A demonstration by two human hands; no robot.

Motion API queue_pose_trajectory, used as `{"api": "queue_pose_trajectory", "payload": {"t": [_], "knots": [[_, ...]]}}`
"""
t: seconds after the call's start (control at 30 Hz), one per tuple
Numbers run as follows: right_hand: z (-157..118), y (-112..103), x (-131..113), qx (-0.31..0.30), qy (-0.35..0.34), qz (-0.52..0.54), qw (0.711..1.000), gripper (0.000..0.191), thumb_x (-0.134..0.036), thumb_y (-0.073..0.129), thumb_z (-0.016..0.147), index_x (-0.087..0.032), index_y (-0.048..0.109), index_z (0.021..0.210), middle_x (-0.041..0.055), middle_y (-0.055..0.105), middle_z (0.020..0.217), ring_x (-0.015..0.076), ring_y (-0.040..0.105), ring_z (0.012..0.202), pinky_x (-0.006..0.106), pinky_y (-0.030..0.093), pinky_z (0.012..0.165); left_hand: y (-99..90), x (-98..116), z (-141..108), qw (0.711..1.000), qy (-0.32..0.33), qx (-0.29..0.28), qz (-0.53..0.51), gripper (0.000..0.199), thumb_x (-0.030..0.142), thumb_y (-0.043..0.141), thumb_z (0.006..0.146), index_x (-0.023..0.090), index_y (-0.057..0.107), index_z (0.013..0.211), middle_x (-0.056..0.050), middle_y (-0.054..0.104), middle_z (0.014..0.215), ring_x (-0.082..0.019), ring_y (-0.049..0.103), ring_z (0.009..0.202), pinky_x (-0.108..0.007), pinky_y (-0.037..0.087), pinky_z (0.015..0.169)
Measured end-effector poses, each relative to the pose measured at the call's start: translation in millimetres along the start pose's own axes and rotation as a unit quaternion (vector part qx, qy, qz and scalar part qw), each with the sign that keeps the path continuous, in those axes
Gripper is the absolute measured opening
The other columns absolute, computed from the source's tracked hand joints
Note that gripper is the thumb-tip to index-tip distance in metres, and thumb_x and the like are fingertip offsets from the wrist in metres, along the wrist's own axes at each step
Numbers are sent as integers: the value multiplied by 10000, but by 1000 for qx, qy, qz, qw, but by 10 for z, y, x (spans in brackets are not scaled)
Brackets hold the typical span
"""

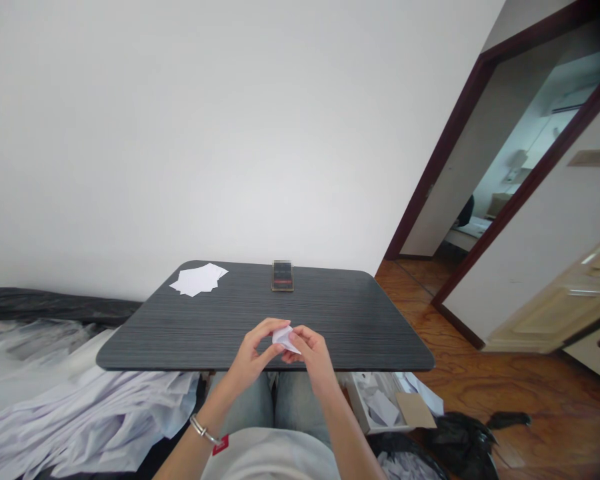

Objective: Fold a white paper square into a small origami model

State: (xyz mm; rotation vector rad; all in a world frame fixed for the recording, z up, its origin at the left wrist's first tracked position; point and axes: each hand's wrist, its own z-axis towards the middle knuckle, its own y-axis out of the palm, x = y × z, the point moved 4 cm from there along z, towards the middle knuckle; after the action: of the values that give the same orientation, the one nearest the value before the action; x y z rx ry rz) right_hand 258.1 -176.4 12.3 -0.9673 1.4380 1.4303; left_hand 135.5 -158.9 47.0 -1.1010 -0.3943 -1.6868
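Observation:
A small folded piece of white paper [286,338] is held between my two hands, above the near edge of the dark table [230,327]. My left hand [257,347] pinches its left side between thumb and fingers. On the right side, my right hand [310,347] grips it with the thumb on top and fingertips curled beneath. The fingers cover part of the paper's edges. A loose stack of white paper sheets [199,279] lies on the table's far left corner.
A phone-like dark object [283,276] stands at the table's back middle, before the white wall. Below on the left are heaped white sheets [95,413]. At lower right are a box of papers [377,400] and black plastic bags [460,437]. An open doorway lies beyond.

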Motion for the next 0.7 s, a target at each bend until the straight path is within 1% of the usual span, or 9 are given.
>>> {"api": "queue_pose_trajectory", "payload": {"t": [0.1,0.17,0.27,0.4,0.53,0.6,0.7], "knots": [[-23,25,-14,-33,28,15,999,298,-376,663,639,-128,601,793,14,640,576,102,572,451,193,452,447,-10,13,3,1000,4,4,-1,302,287,516,786,173,578,1059,-98,574,1025,-219,508,965,-330,380,839],[-35,33,-27,-43,34,10,998,310,-354,677,628,-127,595,821,17,645,593,102,577,457,189,450,448,-10,20,6,1000,5,6,-3,293,286,506,792,170,586,1048,-101,580,1024,-221,507,973,-337,375,851],[-33,33,-27,-42,27,-10,999,327,-343,691,612,-127,588,835,15,648,585,99,570,442,186,443,438,-6,17,11,1000,-2,11,-1,267,269,507,792,170,598,1023,-99,588,1028,-220,509,983,-340,373,863],[-10,34,23,-41,14,-27,999,330,-323,717,574,-136,582,809,9,649,559,105,568,426,186,432,420,-17,-11,9,999,-16,16,30,267,231,531,778,177,589,1033,-94,590,1035,-212,513,989,-343,375,867],[4,19,66,-30,22,-22,999,304,-316,709,565,-139,578,775,-8,625,491,109,551,385,197,432,403,-16,9,4,998,11,-14,55,295,207,575,746,201,582,1041,-86,582,1079,-213,494,1030,-366,360,898],[5,4,60,-18,20,-12,1000,294,-298,705,565,-138,576,775,-12,623,489,101,538,372,197,434,402,-9,29,4,997,23,-30,68,294,199,582,738,207,586,1032,-86,573,1101,-214,487,1042,-374,358,902],[3,0,34,-17,6,-4,1000,276,-275,694,583,-131,577,787,-8,630,502,90,530,377,189,434,407,0,46,8,995,26,-37,85,276,185,561,747,207,593,1020,-88,571,1103,-212,487,1040,-377,361,900]]}}
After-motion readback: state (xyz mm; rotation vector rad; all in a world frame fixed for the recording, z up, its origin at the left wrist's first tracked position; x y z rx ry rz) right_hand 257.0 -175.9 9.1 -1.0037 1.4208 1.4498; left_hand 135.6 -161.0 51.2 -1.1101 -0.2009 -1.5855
